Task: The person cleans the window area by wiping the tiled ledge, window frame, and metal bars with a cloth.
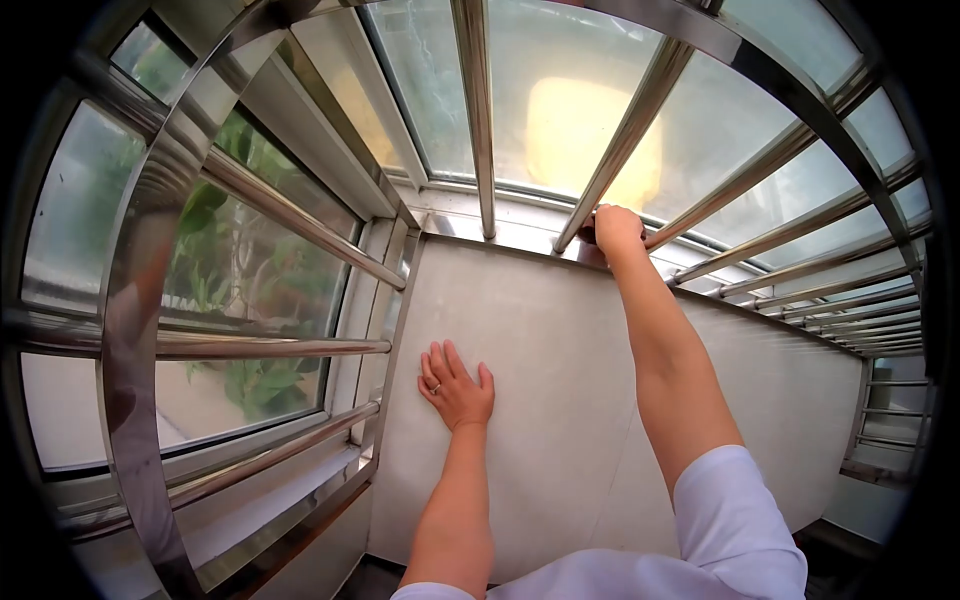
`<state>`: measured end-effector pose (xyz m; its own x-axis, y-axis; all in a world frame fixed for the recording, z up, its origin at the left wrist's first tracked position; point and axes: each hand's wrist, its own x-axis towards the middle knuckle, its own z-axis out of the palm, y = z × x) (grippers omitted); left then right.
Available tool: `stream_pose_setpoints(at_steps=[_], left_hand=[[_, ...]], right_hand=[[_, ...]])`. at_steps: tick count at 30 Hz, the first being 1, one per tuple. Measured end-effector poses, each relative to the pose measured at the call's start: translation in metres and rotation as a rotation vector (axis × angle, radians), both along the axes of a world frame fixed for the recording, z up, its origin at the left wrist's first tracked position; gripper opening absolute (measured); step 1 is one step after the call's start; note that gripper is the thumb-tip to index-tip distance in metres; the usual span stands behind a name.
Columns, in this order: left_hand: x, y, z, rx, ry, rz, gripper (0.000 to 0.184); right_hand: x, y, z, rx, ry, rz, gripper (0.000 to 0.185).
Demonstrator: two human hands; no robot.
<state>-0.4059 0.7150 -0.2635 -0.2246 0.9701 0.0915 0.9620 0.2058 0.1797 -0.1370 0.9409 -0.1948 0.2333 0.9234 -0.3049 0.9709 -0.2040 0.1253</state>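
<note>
My left hand (458, 390) lies flat on the pale tiled ledge (530, 400), its fingers somewhat spread and a ring on one of them. Nothing is in it. My right hand (618, 232) is stretched out to the far edge of the ledge, between two metal bars (625, 130) at their lower ends. Its fingers are curled closed beside the bottom steel rail (470, 233). A small dark patch shows at the fingers, but what they grip, if anything, is hidden.
Steel guard bars (300, 225) run along the left side and the front. Behind them stand framed windows (420, 90), with green plants (270, 385) outside on the left. A yellowish glow shows through the front pane. More closely set bars (830, 318) continue at the right.
</note>
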Motion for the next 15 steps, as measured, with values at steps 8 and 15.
stream_pose_setpoints(at_steps=[8,15], left_hand=[[-0.001,0.002,0.000,0.012,-0.020,0.002,0.069],[0.000,0.001,0.001,0.022,0.000,-0.006,0.069]], right_hand=[[-0.005,0.030,-0.023,0.171,0.302,0.032,0.019],[-0.007,0.032,-0.029,0.217,0.689,0.054,0.029]])
